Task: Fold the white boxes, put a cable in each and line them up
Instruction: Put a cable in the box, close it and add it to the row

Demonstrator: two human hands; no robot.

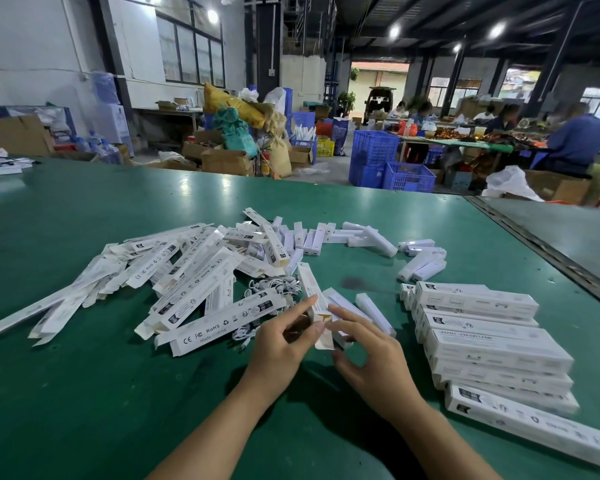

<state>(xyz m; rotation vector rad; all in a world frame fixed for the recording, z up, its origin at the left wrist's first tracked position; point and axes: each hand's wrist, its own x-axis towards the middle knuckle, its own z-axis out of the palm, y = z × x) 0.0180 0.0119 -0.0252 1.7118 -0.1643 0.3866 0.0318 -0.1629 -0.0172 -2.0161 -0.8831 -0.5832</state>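
**Both hands work the end flap of one white box**

While both hands meet over the green table, a long white box sits between them, its near end open and showing a brown inner flap. The left hand pinches that end, index finger stretched along the box's side and thumb pressed at the flap. The right hand closes on the same end from the other side, its fingertips on the flap and its thumb curled below.

Just beyond the left hand lies a tangle of white cables. Past and to the left of that hand spreads a loose pile of flat, unfolded boxes, printed sides up. To the right of the right hand, closed boxes lie side by side in a row, with a second layer on top. Farther ahead of both hands, small white pieces are scattered across the table.
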